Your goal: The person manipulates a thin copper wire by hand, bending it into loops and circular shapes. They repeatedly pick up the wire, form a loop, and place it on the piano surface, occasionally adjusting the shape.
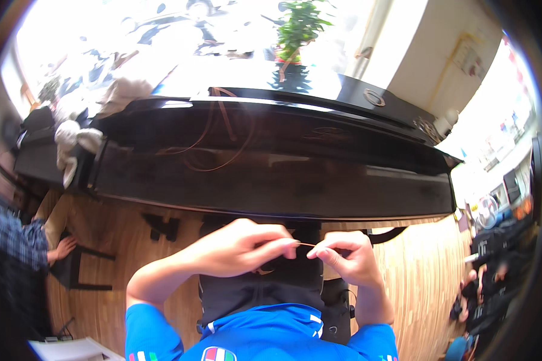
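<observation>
My left hand [247,245] and my right hand [346,256] are raised close together above my lap, in front of the dark furniture's near edge. Each has thumb and forefinger pinched. Between the two pinches runs a short length of thin tan strand [306,244], wire or cord; which one I cannot tell. Its ends are hidden in the fingers. Ahead, a long brownish strand [245,139] lies in loose loops over the glossy black surface [355,186], hanging from its upper ledge.
A potted plant [298,30] stands beyond the black furniture by a bright window. A ring-shaped coil [374,97] rests on the right ledge. Crumpled grey cloth [72,144] lies at left. A seated person in a checked shirt [15,240] is at far left, beside a dark stool [72,265].
</observation>
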Demonstrator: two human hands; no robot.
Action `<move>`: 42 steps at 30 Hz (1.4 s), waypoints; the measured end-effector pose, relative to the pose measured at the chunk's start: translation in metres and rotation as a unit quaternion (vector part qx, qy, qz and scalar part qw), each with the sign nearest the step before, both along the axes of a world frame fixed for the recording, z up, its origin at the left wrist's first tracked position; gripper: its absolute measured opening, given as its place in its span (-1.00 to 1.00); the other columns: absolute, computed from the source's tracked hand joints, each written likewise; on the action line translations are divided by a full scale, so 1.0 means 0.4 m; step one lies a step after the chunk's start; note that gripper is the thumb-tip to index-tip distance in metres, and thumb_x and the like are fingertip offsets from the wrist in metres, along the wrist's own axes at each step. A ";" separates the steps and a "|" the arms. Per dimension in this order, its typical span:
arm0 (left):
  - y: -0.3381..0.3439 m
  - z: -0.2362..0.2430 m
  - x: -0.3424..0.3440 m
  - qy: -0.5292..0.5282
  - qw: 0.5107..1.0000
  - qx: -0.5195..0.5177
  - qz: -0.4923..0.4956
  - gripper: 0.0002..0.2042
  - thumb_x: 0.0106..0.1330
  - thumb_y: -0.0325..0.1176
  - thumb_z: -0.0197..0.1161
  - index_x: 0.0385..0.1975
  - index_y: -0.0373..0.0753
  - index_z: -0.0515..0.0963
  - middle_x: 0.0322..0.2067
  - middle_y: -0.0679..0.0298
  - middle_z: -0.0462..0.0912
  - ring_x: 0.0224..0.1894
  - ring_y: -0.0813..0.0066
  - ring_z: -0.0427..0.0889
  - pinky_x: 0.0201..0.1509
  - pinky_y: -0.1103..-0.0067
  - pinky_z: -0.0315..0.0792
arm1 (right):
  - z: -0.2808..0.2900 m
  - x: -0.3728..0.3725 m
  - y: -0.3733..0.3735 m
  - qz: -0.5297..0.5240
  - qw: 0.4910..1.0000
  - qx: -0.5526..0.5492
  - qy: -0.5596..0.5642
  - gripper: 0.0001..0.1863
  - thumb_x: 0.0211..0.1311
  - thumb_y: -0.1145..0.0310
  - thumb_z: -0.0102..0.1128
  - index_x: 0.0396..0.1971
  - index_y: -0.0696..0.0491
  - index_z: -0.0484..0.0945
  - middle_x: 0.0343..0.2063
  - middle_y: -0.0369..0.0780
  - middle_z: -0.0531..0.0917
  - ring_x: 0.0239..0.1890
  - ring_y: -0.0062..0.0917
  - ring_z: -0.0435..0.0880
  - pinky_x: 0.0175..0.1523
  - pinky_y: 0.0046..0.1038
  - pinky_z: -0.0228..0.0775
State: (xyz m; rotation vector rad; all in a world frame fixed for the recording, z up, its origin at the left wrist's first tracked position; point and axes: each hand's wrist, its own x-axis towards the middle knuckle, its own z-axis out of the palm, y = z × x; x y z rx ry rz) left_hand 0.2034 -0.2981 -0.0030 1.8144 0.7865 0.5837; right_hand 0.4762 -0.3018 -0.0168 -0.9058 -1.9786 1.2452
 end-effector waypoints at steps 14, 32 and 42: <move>0.008 -0.057 -0.335 -0.248 0.947 -0.099 0.179 -0.73 0.49 -0.35 0.10 -0.36 -0.43 0.60 -0.67 0.51 0.30 -0.64 0.80 0.12 -0.59 0.73 -0.02 | 0.143 0.376 0.111 -0.209 0.975 0.038 -0.065 -0.82 0.41 0.39 0.17 -0.34 0.19 0.62 -0.57 -0.41 0.49 -0.68 -0.87 0.24 -0.60 -0.71 -0.04; 0.295 0.139 -0.403 -0.356 0.816 0.081 0.448 -0.66 0.50 -0.33 0.08 0.11 -0.45 0.49 -0.60 0.57 0.16 -0.56 0.82 0.11 -0.46 0.76 0.09 | 0.343 0.025 0.875 -0.315 0.863 0.391 -0.053 -0.77 0.35 0.31 0.23 -0.16 0.12 0.72 -0.63 -0.32 0.69 -0.58 -0.71 0.63 -0.44 -0.64 0.40; 0.414 -0.038 -0.334 -0.007 0.825 0.194 0.531 -0.72 0.49 -0.32 0.05 -0.01 -0.31 0.63 -0.62 0.37 0.52 -0.55 0.70 0.37 -0.45 0.62 0.28 | 0.104 -0.124 1.133 -0.288 0.854 0.380 -0.209 -0.79 0.34 0.35 0.07 -0.22 0.07 0.68 -0.27 0.01 0.71 -0.16 -0.09 0.70 -0.03 -0.16 0.50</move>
